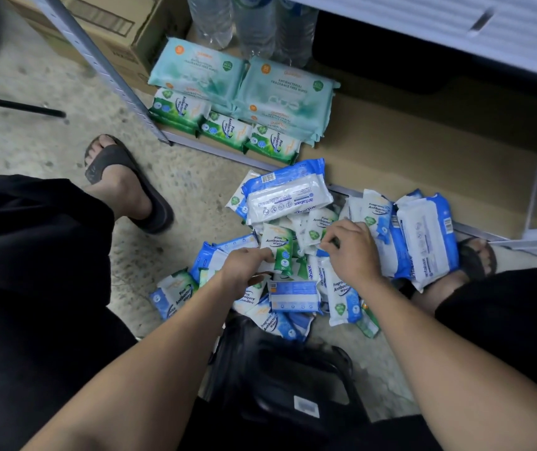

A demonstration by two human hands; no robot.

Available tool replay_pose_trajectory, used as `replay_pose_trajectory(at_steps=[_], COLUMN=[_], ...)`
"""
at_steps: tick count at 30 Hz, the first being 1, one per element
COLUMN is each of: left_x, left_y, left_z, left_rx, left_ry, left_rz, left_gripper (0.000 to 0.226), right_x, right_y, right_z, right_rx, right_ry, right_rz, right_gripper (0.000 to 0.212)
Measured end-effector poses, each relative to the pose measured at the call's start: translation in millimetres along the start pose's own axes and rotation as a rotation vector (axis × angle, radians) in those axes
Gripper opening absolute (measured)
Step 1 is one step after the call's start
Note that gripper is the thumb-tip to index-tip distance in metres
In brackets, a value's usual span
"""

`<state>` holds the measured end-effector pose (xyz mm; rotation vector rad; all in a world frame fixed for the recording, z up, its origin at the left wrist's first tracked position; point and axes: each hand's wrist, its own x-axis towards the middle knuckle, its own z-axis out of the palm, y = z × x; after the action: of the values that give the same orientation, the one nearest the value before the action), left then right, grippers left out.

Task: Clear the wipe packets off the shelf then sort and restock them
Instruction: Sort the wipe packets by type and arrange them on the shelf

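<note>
A heap of wipe packets (296,301) lies on the concrete floor in front of the bottom shelf (423,164). It mixes green pine packets, blue fragrance-free packets and large blue antabax packs (288,195). My left hand (244,266) pinches a green pine packet (278,247) at its lower edge. My right hand (350,250) grips a small packet (317,227) in the middle of the heap. On the shelf's left end stand sorted rows of green pine packets (228,128) with stacks of pale teal packs (244,83) behind them.
Water bottles (251,24) stand at the shelf's back. A metal upright (104,63) and a cardboard box (111,24) are at the left. My sandalled feet (124,180) flank the heap. A black stool (280,369) sits between my knees.
</note>
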<state>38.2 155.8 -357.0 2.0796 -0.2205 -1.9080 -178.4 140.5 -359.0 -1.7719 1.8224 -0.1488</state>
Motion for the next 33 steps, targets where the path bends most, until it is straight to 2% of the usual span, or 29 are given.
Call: replay_pose_trajectory(at_steps=[5,9,15,19,23,27,33], left_x=[-5.5,-5.1,1.4,5.4,8.9,8.0,0.0], left_y=[-8.5,-10.5,-9.5,-9.0,-4.8,-1.5,7.0], left_z=[4.6,4.5,-0.2,-6.3,-11.0,-12.8,-8.2], left_rx=[-0.023,-0.028,-0.031,-0.058,-0.053,-0.034,-0.113], left_ry=[-0.039,-0.039,-0.032,0.036,0.001,-0.026,0.011], left_rz=[0.02,0.042,0.079,0.178,0.237,0.272,0.325], left_gripper=[0.013,0.013,0.012,0.015,0.018,0.032,0.018], right_x=[-19.8,-13.2,9.1,17.5,20.4,11.8,3.0], right_y=[-6.3,-10.2,-13.8,-11.6,-8.7,-3.5,-4.0], right_z=[3.9,4.2,5.1,1.5,0.7,0.0,-5.9], right_rx=[-0.044,0.068,-0.037,-0.074,-0.103,-0.13,-0.059], right_ry=[-0.106,-0.072,-0.139,-0.258,-0.293,-0.224,-0.191], right_rz=[-0.092,0.004,0.114,0.133,0.162,0.172,0.16], right_gripper=[0.01,0.019,0.055,0.084,0.096,0.081,0.055])
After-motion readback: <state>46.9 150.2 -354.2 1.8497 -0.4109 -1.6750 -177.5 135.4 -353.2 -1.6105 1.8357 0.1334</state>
